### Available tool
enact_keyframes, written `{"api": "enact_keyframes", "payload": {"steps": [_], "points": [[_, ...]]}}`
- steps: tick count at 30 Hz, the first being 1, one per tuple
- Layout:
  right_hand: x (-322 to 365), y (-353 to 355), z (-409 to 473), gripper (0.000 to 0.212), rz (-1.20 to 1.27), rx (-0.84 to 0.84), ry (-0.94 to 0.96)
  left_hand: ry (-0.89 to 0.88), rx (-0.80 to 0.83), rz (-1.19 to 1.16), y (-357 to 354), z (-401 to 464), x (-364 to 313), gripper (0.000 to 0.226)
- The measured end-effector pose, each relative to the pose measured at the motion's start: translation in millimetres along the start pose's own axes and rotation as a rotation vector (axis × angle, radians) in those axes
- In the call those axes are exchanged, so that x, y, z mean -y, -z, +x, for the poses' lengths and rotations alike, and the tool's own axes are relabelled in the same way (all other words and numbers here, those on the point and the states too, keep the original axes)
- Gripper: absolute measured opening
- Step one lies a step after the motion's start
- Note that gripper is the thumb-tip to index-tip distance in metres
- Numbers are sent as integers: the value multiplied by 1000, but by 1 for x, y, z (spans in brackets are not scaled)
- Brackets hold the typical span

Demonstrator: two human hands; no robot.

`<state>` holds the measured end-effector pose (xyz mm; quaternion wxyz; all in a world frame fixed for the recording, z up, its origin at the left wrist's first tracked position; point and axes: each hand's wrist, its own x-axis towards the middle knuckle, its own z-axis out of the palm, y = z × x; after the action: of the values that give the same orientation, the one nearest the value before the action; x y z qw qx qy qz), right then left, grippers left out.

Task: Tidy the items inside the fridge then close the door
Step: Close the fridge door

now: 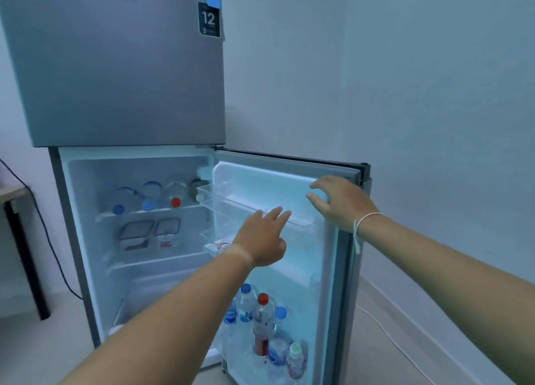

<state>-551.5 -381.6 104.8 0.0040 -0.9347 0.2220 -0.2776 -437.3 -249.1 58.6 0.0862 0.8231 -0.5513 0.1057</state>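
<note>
The grey fridge has its lower door swung open to the right. My left hand reaches toward the clear upper door rack with straight fingers, holding nothing. My right hand hovers near the door's top outer edge, fingers spread and loose. On the top inner shelf lie several bottles on their sides. Two lidded containers sit on the shelf below. The bottom door rack holds several upright bottles, among them a red-capped bottle. A small white carton sits in the middle door rack.
A dark-legged table stands to the left with a black cable hanging beside it. A white cable runs along the floor at the right. The pale wall is close behind the open door.
</note>
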Motion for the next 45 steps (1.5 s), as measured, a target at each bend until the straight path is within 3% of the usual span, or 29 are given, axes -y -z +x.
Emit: {"api": "enact_keyframes", "payload": {"steps": [10, 19, 22, 34, 38, 45], "points": [[-30, -19, -27, 31, -135, -217, 182, -7, -78, -137, -1, 1, -4, 52], [-50, -31, -59, 48, -325, -230, 173, 36, -99, -227, -11, -9, 17, 47], [-50, -35, -69, 48, -319, -259, 262, 30, -116, -251, -7, -20, 27, 44], [-7, -54, -78, 61, -90, -317, 270, 147, -182, -417, 11, -81, 91, 63], [29, -68, -76, 63, 54, -302, 354, 235, -230, -416, 13, -103, 117, 43], [105, -94, -60, 61, 252, -298, 502, 349, -314, -358, 27, -147, 159, 44]]}}
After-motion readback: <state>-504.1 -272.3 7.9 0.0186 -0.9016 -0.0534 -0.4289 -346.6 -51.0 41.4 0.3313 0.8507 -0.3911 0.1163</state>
